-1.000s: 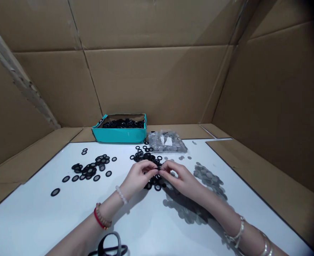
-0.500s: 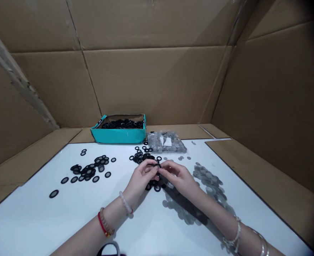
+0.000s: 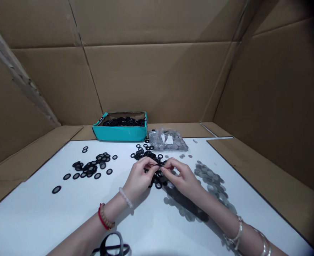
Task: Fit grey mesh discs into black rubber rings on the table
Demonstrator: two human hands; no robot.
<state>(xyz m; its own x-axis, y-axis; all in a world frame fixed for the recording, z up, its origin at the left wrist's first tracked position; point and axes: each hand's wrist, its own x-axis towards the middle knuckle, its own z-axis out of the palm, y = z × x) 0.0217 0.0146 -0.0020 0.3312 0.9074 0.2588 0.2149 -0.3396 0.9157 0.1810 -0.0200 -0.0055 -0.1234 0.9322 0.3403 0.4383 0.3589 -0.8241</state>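
Note:
Between my two hands, over the middle of the table, is a small black ring (image 3: 160, 165), tilted nearly edge-on. My left hand (image 3: 141, 176) pinches its left side between thumb and fingertips. On the opposite side, my right hand (image 3: 183, 179) pinches it the same way. Whether a disc sits inside the ring cannot be made out. Beneath and behind my fingers lies a heap of loose black rings (image 3: 146, 154), partly hidden by the hands. Under and beside my right forearm are grey translucent discs (image 3: 210, 176), spread over the table.
Black rings with grey centres (image 3: 90, 168) lie grouped at the left. A teal box (image 3: 119, 133) full of black rings stands at the back, beside a clear bag (image 3: 168, 140) of grey discs. Cardboard walls (image 3: 157, 78) enclose the white table (image 3: 74, 217). A black-and-grey looped object (image 3: 114, 245) lies at the near edge.
The ring has tipped from facing me to nearly edge-on between my fingertips. The view has shifted slightly, showing more of the looped object at the near edge.

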